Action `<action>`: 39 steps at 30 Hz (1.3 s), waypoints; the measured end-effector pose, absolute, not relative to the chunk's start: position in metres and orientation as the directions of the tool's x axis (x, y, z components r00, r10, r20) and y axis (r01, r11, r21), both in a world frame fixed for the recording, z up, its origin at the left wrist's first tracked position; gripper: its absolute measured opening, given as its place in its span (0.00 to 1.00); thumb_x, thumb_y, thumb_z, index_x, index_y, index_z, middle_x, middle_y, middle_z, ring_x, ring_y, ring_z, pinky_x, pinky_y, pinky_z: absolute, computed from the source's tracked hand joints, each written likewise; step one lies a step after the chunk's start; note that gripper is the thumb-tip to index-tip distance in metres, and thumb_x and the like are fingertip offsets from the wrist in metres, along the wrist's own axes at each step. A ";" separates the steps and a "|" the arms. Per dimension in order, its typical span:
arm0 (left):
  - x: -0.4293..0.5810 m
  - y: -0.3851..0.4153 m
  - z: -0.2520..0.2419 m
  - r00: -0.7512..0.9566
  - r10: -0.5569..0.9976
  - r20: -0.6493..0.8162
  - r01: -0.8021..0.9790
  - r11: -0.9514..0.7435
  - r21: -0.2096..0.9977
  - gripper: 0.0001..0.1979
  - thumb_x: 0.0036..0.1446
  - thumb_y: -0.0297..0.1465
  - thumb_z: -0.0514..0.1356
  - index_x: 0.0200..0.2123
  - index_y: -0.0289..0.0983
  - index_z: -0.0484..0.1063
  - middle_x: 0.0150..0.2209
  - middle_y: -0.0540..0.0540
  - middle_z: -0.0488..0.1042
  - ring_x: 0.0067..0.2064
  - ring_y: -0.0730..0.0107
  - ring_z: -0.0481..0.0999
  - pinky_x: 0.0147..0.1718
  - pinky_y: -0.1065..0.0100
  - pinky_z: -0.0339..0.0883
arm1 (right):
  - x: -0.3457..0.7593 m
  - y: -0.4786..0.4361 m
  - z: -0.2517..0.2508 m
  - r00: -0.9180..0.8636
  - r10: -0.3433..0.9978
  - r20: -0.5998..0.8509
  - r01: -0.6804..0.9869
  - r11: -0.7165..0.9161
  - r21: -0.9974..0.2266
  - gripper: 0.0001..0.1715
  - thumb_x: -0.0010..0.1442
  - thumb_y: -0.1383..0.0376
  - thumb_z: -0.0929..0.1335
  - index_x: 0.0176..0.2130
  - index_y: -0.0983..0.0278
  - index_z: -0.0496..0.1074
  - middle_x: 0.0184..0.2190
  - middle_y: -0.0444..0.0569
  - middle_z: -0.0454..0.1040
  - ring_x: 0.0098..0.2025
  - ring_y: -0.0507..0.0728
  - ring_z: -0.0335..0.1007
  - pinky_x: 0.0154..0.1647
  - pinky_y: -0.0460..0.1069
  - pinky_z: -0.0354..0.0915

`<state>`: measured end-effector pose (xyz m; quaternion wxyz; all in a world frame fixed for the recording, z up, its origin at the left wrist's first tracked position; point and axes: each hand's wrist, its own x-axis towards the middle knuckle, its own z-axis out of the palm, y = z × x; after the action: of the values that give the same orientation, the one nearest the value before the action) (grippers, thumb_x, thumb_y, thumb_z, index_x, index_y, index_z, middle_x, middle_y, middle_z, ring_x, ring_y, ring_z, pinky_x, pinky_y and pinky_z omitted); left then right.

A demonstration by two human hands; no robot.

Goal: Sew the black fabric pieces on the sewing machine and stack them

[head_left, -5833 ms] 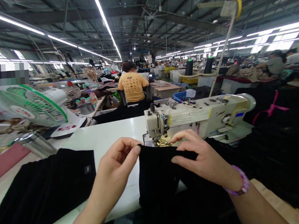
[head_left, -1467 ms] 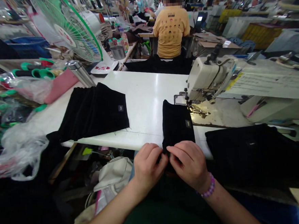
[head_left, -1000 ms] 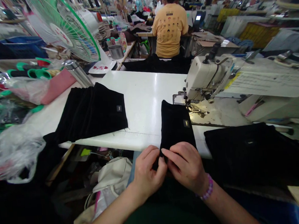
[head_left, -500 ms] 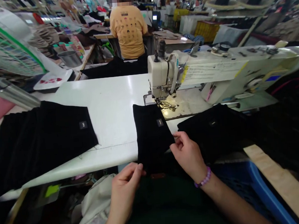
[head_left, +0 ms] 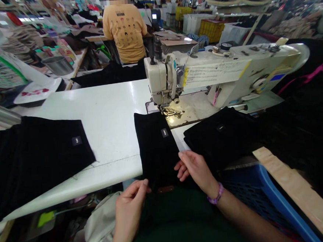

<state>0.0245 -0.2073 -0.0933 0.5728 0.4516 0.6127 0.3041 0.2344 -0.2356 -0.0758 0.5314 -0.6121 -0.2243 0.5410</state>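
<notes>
A black fabric piece [head_left: 156,147] with a small dark label [head_left: 165,132] lies over the front edge of the white table, its far end by the needle area of the sewing machine [head_left: 164,80]. My left hand [head_left: 130,208] pinches its near left edge between thumb and fingers. Beside the right edge is my right hand [head_left: 196,170], wearing a purple bead bracelet; its thumb stands apart from loosely curled fingers, which lie at the cloth. More labelled black pieces [head_left: 215,135] rest to the right, and others [head_left: 50,151] on the left.
The white table [head_left: 107,106] holds the machine. A blue basket [head_left: 268,187] and a wooden board [head_left: 293,185] are at lower right. At the left stand a green-rimmed fan [head_left: 5,62] and a metal cylinder [head_left: 0,112]. A person in a yellow shirt [head_left: 124,31] sits ahead.
My right hand has loosened its pinch on the cloth's right edge, thumb and fingers now apart. My left hand keeps its pinch. The whole view has shifted, with things now further left.
</notes>
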 end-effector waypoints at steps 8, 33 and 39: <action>0.014 -0.196 -0.079 -0.030 0.976 -0.214 0.306 0.212 0.928 0.23 0.54 0.48 0.62 0.19 0.37 0.65 0.17 0.54 0.57 0.20 0.76 0.54 0.19 0.72 0.50 | 0.233 -0.237 -0.072 0.296 0.843 -0.449 -0.357 -0.339 -0.870 0.26 0.50 0.45 0.73 0.25 0.64 0.67 0.17 0.42 0.72 0.13 0.46 0.63 0.09 0.39 0.55; 0.092 -0.162 -0.036 0.751 0.458 0.475 0.393 -0.889 0.236 0.09 0.66 0.27 0.55 0.41 0.36 0.76 0.34 0.45 0.76 0.36 0.64 0.71 0.34 0.62 0.65 | 0.273 -0.239 -0.045 -0.238 0.756 0.610 0.906 0.399 -0.140 0.10 0.68 0.71 0.64 0.40 0.63 0.74 0.38 0.49 0.78 0.43 0.56 0.71 0.50 0.54 0.65; 0.102 -0.131 -0.031 0.812 0.496 0.309 0.456 -0.868 0.195 0.15 0.63 0.30 0.60 0.53 0.38 0.73 0.49 0.40 0.76 0.51 0.54 0.73 0.49 0.53 0.68 | 0.272 -0.232 -0.058 -0.354 0.801 0.483 0.871 0.470 -0.141 0.15 0.70 0.72 0.60 0.35 0.63 0.73 0.33 0.45 0.77 0.39 0.54 0.70 0.60 0.56 0.61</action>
<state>0.1018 -0.1312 -0.0308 0.0561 0.9501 0.2503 0.1772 0.2721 -0.2320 -0.0584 0.2509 -0.5098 -0.8199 -0.0701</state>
